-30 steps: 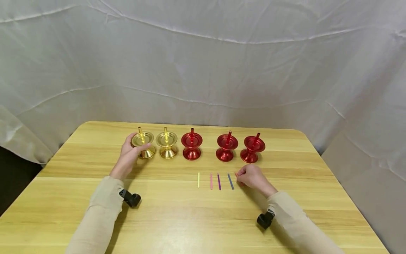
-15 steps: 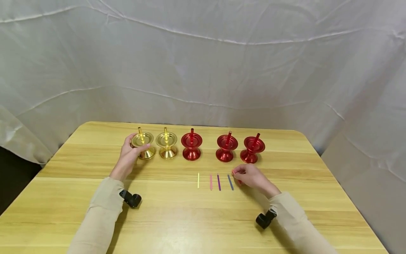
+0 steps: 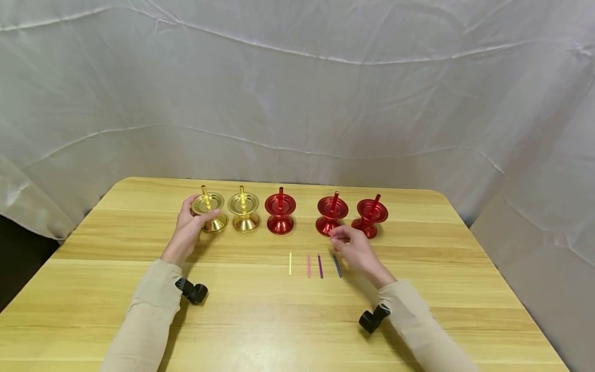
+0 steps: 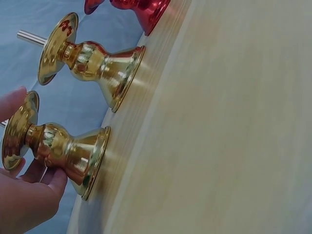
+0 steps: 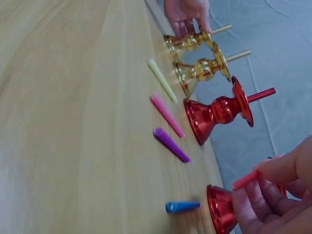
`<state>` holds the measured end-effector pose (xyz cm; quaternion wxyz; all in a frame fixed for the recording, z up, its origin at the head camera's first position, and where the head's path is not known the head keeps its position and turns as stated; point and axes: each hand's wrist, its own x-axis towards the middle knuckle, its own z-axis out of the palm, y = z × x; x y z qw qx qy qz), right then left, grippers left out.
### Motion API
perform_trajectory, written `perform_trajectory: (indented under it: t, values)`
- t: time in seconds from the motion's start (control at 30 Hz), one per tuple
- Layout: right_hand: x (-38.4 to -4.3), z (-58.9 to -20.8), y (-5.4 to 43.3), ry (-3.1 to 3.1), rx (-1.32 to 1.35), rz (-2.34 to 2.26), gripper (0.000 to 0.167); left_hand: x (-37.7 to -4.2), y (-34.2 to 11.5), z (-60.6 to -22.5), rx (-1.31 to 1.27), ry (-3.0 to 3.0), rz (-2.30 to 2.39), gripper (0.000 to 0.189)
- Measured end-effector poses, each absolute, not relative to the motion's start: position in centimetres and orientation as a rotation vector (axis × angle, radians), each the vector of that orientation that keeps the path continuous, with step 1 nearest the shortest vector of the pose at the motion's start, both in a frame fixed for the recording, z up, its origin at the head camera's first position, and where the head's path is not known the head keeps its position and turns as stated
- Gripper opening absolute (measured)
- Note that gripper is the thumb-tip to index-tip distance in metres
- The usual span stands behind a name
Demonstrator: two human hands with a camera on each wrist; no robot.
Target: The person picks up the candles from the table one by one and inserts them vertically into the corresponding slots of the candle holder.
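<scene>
four candles [image 5: 170, 145] lie on the surface [image 3: 260, 315], your right hand [image 3: 359, 252] has fingers clamped on a coral candle [image 5: 246, 179], your left hand [image 3: 187, 227] has fingers round the leftmost gold holder [image 4: 56, 145].

Left sleeve [image 3: 150, 310] and right sleeve [image 3: 417, 320], both plain pale beige.
The cloth is long and lightly creased, gathering softly near the wrists. A small black left camera [image 3: 197, 293] juts from the right side of one wrist, a matching right camera [image 3: 370, 321] from the left side of the other; each is short and blocky with a rounded end.
</scene>
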<state>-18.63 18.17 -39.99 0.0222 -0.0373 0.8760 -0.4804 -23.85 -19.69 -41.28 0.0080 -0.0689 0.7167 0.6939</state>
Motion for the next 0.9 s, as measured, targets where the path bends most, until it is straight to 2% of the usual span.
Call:
perform_trajectory:
  t: [0.57, 0.9]
  values:
    - [-19.5, -39.4, 15.2, 2.7, -0.094, -1.716, 0.016, -23.9, -19.5, -41.5, -0.195, 2.286, 2.152, 0.084]
    - [-19.8, -39.4, 13.9, 2.739, -0.181, -1.767, 0.016, -23.4, -19.4, -40.4, -0.196, 2.262, 2.157, 0.082]
